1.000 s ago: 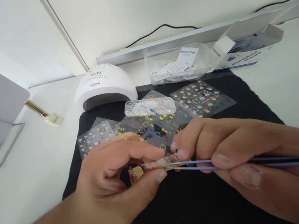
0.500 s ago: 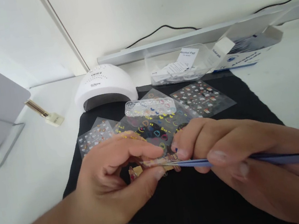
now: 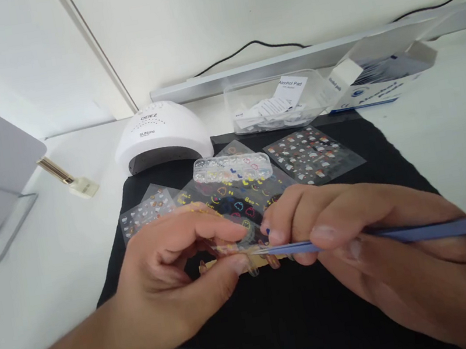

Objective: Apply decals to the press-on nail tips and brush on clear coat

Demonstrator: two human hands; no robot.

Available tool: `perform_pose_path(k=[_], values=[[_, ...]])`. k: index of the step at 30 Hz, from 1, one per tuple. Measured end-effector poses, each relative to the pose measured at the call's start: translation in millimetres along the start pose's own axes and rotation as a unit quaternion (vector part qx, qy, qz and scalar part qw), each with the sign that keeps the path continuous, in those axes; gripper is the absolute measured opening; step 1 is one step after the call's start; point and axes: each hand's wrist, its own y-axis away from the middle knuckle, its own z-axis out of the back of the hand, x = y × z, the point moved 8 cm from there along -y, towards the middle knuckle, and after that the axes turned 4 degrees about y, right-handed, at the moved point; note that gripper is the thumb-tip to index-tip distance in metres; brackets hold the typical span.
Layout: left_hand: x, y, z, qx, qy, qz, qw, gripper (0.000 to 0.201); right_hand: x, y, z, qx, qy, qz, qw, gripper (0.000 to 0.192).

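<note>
1. The sticker sheet (image 3: 238,248), a clear strip edge-on over the black mat (image 3: 326,313), is pinched by the left hand (image 3: 175,284), thumb and fingers closed, steadying it.
2. The right hand (image 3: 358,237) grips blue tweezers (image 3: 402,235), tips at the sheet (contact unclear).
3. Beyond: more sticker sheets (image 3: 311,153), a gem box (image 3: 232,168), nail lamp (image 3: 160,136) on the counter (image 3: 54,273).

Bright, even, diffuse light; its source is not in view. Shadows are soft and faint. The white table (image 3: 437,124) and far wall are nearly washed out. Both hands are slightly blurred. Wide-angle distortion bends straight lines toward the left and right edges.
</note>
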Motion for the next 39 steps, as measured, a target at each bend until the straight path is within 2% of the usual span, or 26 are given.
perform_pose_path(k=[13,23,33,39], values=[[-1.3,-1.3,-0.3,-0.010,0.007,0.003,1.000,0.028,-3.9,-4.3,0.5,-0.032,-0.032,-0.042,0.998,0.015],[0.4,0.6,-0.4,-0.008,0.016,0.011,1.000,0.028,-1.6,-3.3,-0.7,-0.003,-0.010,0.003,1.000,0.019],[2.6,-0.9,-2.0,0.006,0.015,0.010,1.000,0.032,-1.0,1.6,1.2,-0.007,0.016,0.000,1.000,0.023],[1.4,-0.7,-0.4,-0.016,0.025,0.007,1.000,0.029,-3.9,-1.2,-0.1,-0.023,-0.020,-0.023,0.999,0.020]])
